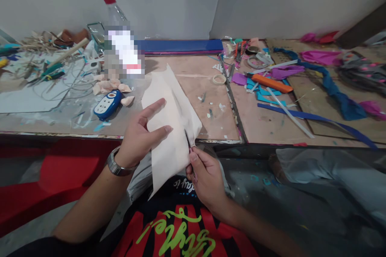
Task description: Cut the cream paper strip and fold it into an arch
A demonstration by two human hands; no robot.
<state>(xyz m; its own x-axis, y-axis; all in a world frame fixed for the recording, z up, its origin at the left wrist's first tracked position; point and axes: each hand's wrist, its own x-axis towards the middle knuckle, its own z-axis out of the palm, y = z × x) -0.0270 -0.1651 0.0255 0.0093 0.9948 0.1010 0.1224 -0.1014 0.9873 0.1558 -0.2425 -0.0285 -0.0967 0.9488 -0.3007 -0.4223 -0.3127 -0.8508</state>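
Observation:
A cream-white sheet of paper (165,140), irregular in outline, slants over the table's front edge and my lap. My left hand (144,128) grips its left side, thumb and index finger lying on top and the other fingers hidden beneath. In my right hand (206,172) is a pair of scissors (189,144), handles closed in the fingers. The dark blade lies along a slit in the sheet, which parts to either side of it. Part of the scissors is covered by my fingers and the paper.
A power strip block (107,104) and a red-capped bottle (113,12) stand left. Right lie a tape roll (219,79), an orange cutter knife (271,83) and blue strips (313,118). A red chair (69,164) is below left; another person's leg (340,172) shows at right.

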